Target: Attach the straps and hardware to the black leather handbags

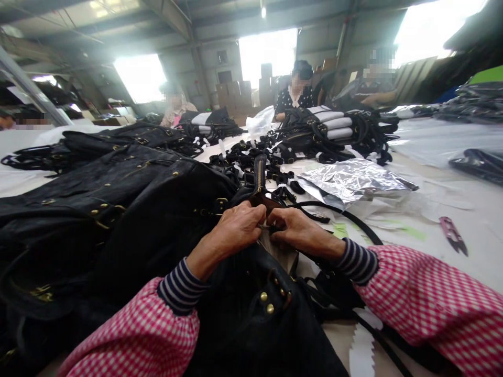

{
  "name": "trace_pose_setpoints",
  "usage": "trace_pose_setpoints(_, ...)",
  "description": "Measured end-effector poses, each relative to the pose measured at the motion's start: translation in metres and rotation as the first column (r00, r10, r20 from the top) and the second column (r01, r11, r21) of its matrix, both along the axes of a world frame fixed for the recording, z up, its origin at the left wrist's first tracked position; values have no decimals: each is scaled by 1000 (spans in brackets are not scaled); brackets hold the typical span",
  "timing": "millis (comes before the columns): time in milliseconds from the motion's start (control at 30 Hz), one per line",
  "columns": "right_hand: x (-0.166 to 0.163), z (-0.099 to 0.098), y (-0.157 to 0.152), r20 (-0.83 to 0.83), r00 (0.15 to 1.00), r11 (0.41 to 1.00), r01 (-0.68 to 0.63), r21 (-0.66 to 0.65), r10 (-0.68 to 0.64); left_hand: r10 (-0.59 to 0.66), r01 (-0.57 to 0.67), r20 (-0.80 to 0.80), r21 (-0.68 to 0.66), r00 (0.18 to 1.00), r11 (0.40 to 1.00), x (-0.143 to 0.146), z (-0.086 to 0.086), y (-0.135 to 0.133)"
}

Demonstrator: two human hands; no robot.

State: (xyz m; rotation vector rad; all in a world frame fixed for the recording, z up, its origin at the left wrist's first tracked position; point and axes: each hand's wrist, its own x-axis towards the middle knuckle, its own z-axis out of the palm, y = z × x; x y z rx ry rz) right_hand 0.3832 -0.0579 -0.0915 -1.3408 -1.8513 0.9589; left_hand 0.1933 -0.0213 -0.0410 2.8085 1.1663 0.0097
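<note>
A black bag (251, 314) with brass studs lies in front of me, its top opening parted to show a pale lining. At that opening, my left hand (241, 222) is closed in a pinch on the bag's edge. Facing it, my right hand (296, 230) has its fingers bent and pressed together at the same opening; what sits between them is hidden. Just beyond the fingertips, a zipper end (260, 173) with brass teeth sticks up. A thin black strap (353, 219) curves off to the right.
More black bags (118, 209) are heaped at left. Small black straps (255, 149) in white wraps lie ahead. Silvery plastic sheet (357, 180) and purple thread snips (451, 234) are on the right. Stacked bags (330, 128) stand farther back, before a co-worker (295, 94) and other people.
</note>
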Motion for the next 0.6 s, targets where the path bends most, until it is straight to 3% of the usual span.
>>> trace_pose_setpoints(267,3,-8,8,33,997,992,-71,101,68,-33,35,-67,29,997,999,14,-12,6)
trace_pose_setpoints(500,3,-4,4,57,995,993,-86,83,82,27,-13,128,-106,991,994,12,-15,12)
trace_pose_setpoints(600,3,2,2,114,992,996,-64,68,56,82,4,331,-250,940,968,8,-21,17)
